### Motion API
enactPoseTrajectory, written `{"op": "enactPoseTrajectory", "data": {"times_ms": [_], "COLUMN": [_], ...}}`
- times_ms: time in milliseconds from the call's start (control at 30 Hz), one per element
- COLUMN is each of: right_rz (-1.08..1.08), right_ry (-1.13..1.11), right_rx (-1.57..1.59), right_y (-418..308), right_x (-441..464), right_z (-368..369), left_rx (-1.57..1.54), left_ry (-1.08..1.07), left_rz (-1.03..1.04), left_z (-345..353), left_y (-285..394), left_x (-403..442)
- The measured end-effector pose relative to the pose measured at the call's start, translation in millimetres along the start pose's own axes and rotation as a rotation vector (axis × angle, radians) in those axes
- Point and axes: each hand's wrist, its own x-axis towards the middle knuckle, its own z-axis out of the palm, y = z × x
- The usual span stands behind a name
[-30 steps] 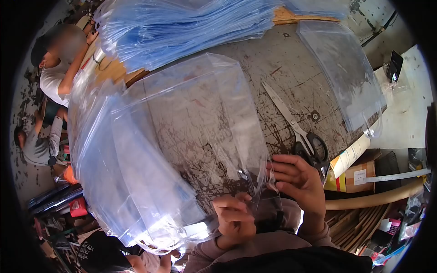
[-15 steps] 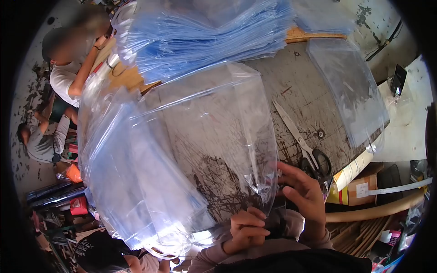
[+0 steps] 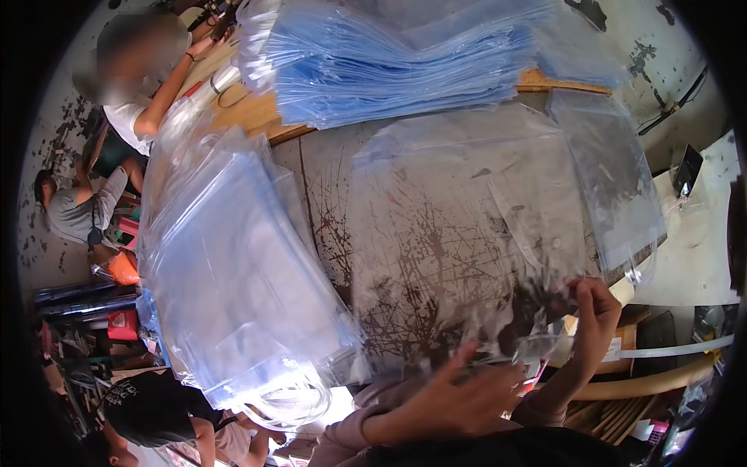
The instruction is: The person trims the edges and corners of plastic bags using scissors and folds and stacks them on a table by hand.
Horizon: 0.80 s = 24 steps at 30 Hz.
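Observation:
A clear plastic bag (image 3: 436, 210) is spread over the middle of the worn table. At its near right corner, my right hand (image 3: 595, 315) pinches the plastic between thumb and fingers. My left hand (image 3: 447, 397) is over the near edge, somewhat blurred, with its thumb apart and its fingers stretched out. Through the film, the scissors (image 3: 513, 222) show faintly; their handles are hard to make out. To the left lies a pile of clear bags (image 3: 233, 272) with white loop handles (image 3: 292, 401) at its near end.
A thick stack of bluish plastic sheets (image 3: 405, 70) stands at the far side. Another clear bag (image 3: 611, 175) lies at the right, near a phone (image 3: 688, 171). A cardboard box (image 3: 632, 321) sits below the table's right edge. Other people (image 3: 144, 86) are at the left.
The clear bag has moved right and now lies flatter, covering the scissors. My right hand went right with its corner. My left hand has opened from a curled shape and moved slightly right.

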Motion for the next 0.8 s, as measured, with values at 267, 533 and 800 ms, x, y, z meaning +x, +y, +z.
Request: {"op": "enactPoseTrajectory", "data": {"times_ms": [267, 533, 800], "right_rz": [-0.015, -0.127, -0.121], "right_ry": [-0.118, -0.033, -0.059], "right_rx": [-0.309, -0.422, -0.405], "right_y": [9.7, 15.8, 18.4], "right_x": [14.6, 15.9, 16.0], "right_z": [-22.3, -16.3, -14.6], "left_rx": [0.69, 0.567, 0.131], "left_ry": [-0.043, 0.116, 0.315], "left_rz": [-1.02, -0.947, -0.612], "left_z": [-33.4, -31.9, -5.3], "left_y": [-14.2, -18.9, -24.1], "left_x": [-23.1, -18.4, -12.2]}}
